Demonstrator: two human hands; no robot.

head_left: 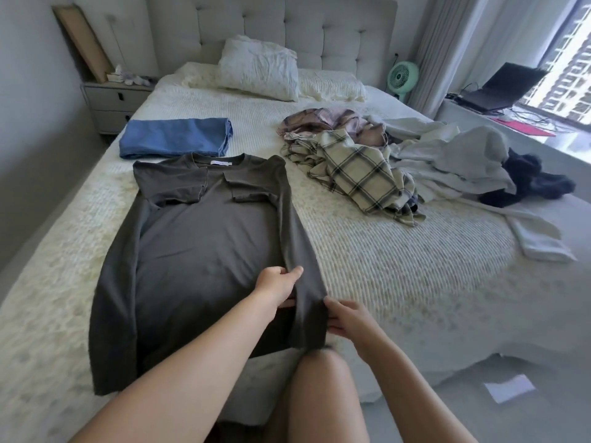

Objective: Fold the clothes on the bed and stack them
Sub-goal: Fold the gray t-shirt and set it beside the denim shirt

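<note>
- Bed [399, 266]: it carries all the clothes; both hands work at its near edge.
- Pile [383, 167]: unfolded plaid, grey and black clothes lie well beyond the right hand, still to be done.
- Dress [198, 251]: the dark garment lies flat, neckline at the far end, sleeves laid in across the chest, its hem near the hands. By my reading, this is the side-fold step.
- Jeans [176, 137]: folded blue, far past the left hand, likely the start of the stack.
- Left hand [276, 281]: pinches the dress's right side strip, lifted off the bed.
- Right hand [347, 318]: grips the same strip lower down, at the hem edge.
- Next, probably: carry the strip inward over the body, lay it flat, then fold lengthwise.
</note>
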